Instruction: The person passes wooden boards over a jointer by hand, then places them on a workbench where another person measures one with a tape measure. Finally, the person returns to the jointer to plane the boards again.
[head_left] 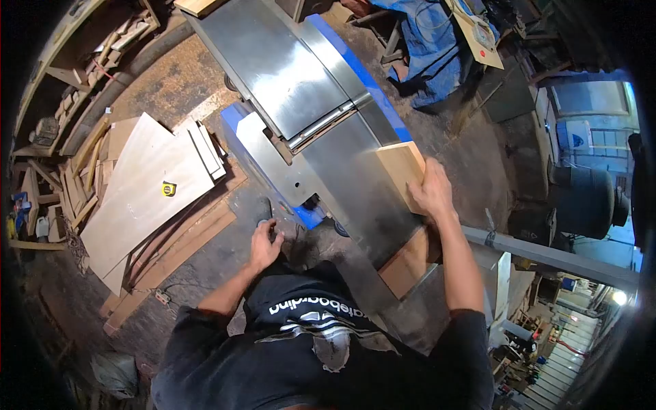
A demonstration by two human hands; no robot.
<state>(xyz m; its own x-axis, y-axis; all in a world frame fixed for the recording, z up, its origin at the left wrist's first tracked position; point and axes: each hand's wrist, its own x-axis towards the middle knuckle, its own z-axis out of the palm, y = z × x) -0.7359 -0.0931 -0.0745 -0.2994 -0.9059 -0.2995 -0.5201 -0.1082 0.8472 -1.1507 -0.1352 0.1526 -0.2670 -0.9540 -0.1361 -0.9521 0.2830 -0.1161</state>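
A light wooden board point(396, 169) rests on the long metal table of a jointer point(342, 171), close to its right edge. My right hand point(434, 190) grips the board along its outer side, with the thumb over the upper face. My left hand point(265, 246) hangs in front of my body, beside the machine's blue base, its fingers apart and nothing in them. A second, browner wood piece point(404, 266) lies at the near end of the machine table. The slot with the cutter point(321, 128) crosses the table beyond the board.
Pale sheet offcuts point(150, 184) are stacked on the left, with a yellow tape measure point(169, 188) on top. Wood scraps point(75, 181) fill the far left. A blue tarp point(434, 51) covers something behind the machine. A grey metal beam point(547, 256) extends at right.
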